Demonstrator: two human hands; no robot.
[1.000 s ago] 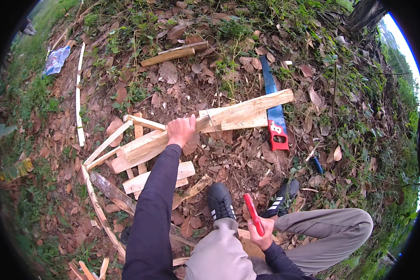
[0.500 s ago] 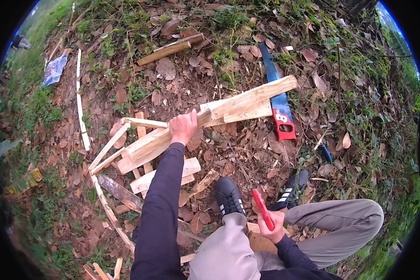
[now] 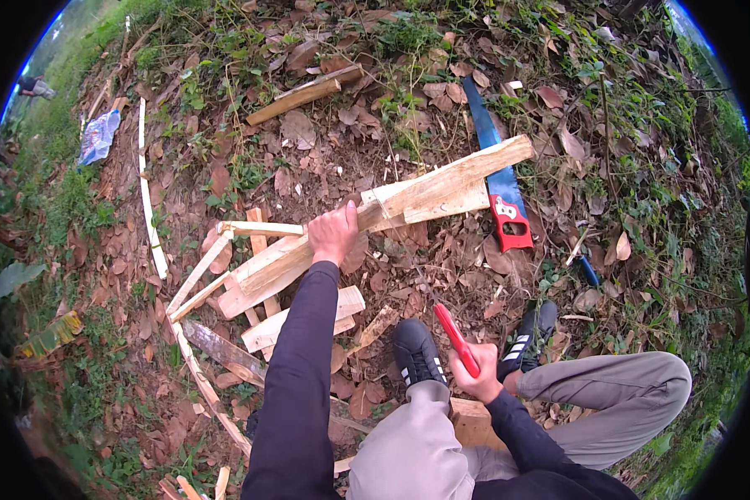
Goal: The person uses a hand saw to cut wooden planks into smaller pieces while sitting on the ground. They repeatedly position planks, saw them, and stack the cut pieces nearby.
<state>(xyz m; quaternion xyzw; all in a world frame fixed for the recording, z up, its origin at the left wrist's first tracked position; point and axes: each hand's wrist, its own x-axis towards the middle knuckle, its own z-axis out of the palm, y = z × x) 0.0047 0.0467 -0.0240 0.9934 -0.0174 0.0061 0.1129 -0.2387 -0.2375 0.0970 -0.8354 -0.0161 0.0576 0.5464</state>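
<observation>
My left hand [image 3: 333, 234] is closed over a long pale wooden plank [image 3: 458, 179], which slants from lower left to upper right. Shorter boards lie beneath and alongside it. In my right hand [image 3: 476, 372], held above the ground between my feet, is a red-handled tool [image 3: 456, 340]. Whatever extends from its front end is thin and hard to make out. A handsaw [image 3: 509, 221] with a blue blade and red handle lies under the plank's far right end.
Below the plank rest cut wood pieces [image 3: 304, 321] and a thin-strip frame [image 3: 198, 275]. A blue-handled tool [image 3: 588, 271] lies at right, a plastic bag [image 3: 100, 136] at far left. Another person [image 3: 35, 87] stands in the distance. Leaves cover the ground.
My right hand has moved up and slightly left with the red-handled tool. The left hand still holds the plank; the view has shifted slightly.
</observation>
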